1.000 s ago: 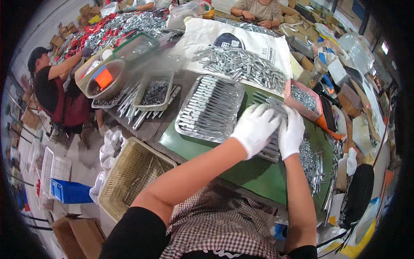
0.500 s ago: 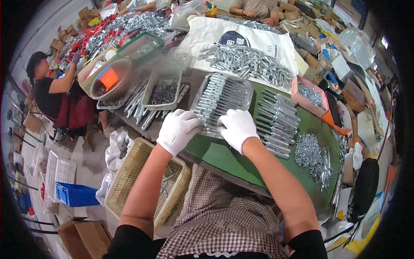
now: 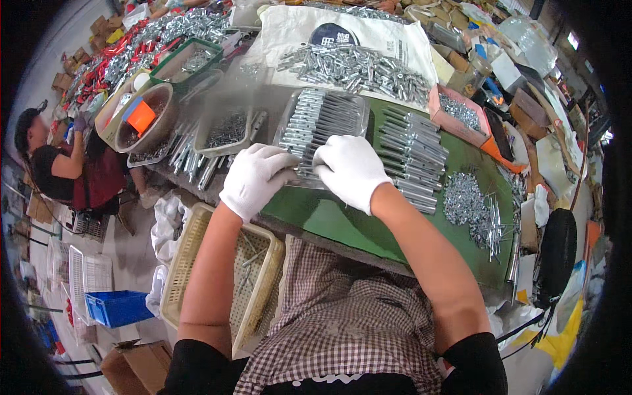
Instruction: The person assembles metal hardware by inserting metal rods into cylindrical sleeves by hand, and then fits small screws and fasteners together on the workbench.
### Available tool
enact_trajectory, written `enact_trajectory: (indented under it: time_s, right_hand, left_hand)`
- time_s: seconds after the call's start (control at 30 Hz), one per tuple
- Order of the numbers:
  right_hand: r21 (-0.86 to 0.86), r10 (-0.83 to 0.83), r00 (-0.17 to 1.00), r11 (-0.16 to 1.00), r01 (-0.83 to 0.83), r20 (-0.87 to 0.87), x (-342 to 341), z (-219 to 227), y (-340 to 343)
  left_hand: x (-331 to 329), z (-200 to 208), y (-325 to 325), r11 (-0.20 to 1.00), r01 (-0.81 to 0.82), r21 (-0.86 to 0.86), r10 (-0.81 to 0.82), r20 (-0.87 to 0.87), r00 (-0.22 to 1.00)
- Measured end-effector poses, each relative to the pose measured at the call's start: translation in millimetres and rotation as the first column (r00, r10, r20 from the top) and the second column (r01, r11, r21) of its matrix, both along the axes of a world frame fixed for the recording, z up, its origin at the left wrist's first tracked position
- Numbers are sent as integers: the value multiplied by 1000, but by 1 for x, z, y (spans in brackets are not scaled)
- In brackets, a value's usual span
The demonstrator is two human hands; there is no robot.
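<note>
A clear plastic tray lies before me on the bench, holding silvery metal rods side by side with thicker sleeve-like ends along the left. My left hand, in a white glove, is at the tray's near left corner with its fingers bent together. Over the tray's near edge, my right hand, also gloved, has its fingers curled towards the lowest rods. The two sets of fingertips are close but apart. Whatever either hand grips is hidden by the gloves.
Right of the tray, a stack of metal rods lies on the green mat, beside a pile of small fittings. Metal tubes cover a white sack behind. A parts bin stands left; a yellow crate is below. Another person sits left.
The whole view has shifted, so the bench appears higher and further left. My right fingers have moved slightly farther over the tray; my left hand stays at its near left corner.
</note>
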State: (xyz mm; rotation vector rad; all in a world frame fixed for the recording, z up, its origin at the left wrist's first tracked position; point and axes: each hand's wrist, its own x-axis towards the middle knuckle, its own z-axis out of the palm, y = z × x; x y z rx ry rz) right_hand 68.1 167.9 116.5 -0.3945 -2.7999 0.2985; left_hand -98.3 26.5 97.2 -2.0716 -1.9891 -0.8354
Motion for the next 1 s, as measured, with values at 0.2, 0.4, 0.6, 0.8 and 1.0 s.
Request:
enact_trajectory:
  time_s: [0.2, 0.4, 0.6, 0.8, 1.0]
  right_hand:
    - [124, -27, 998, 992, 33, -56, 52, 11, -11]
    - [202, -312, 897, 901, 384, -314, 158, 9, -38]
    - [-252, -622, 685, 782, 570, -380, 275, -59, -114]
    - [-172, -931, 317, 348, 922, -183, 428, -117, -195]
    - [-382, -557, -730, -623, 682, -396, 674, -199, -286]
  left_hand:
    - [38, 10, 4, 984, 129, -123, -85, 314, 946]
    - [129, -1, 42, 938, 343, -35, -320, 283, 904]
    - [215, -28, 71, 926, 375, 52, -377, 44, 925]
    - [254, -45, 78, 927, 374, -16, -374, 3, 928]
    - [262, -59, 86, 958, 281, -58, -280, 26, 960]
